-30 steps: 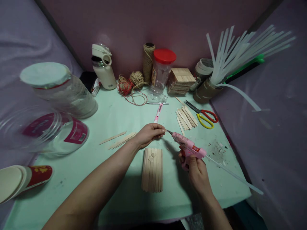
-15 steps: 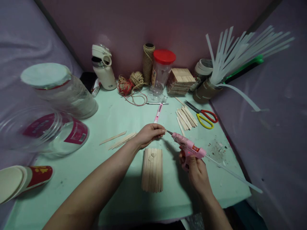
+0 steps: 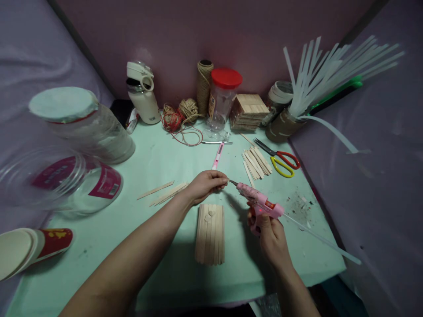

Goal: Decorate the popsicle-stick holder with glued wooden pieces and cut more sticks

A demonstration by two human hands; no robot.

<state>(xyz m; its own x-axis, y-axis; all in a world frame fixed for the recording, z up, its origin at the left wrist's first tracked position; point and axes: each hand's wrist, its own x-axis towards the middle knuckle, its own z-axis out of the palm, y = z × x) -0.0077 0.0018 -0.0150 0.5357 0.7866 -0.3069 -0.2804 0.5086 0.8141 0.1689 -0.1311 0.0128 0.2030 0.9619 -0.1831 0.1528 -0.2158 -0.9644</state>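
Observation:
My right hand (image 3: pixel 269 232) grips a pink glue gun (image 3: pixel 257 200) with a clear glue stick trailing out behind it to the right. Its metal nozzle points left, right at the fingertips of my left hand (image 3: pixel 206 185). That hand is closed in a pinch on a small piece, too small to name. Just below both hands a panel of wooden craft sticks (image 3: pixel 210 234) lies flat on the mint-green table (image 3: pixel 158 163), with a couple of small wooden bits resting on its top end.
Loose sticks (image 3: pixel 163 192) lie left of my hand, more sticks (image 3: pixel 257 161) and red-yellow scissors (image 3: pixel 280 160) to the right. A pink cutter (image 3: pixel 217 156), twine, a red-lidded jar (image 3: pixel 223 99), stacked sticks (image 3: pixel 248 111), a flask (image 3: pixel 142 93) and a can of glue sticks (image 3: pixel 287 123) line the back. Big jars (image 3: pixel 66 176) stand left.

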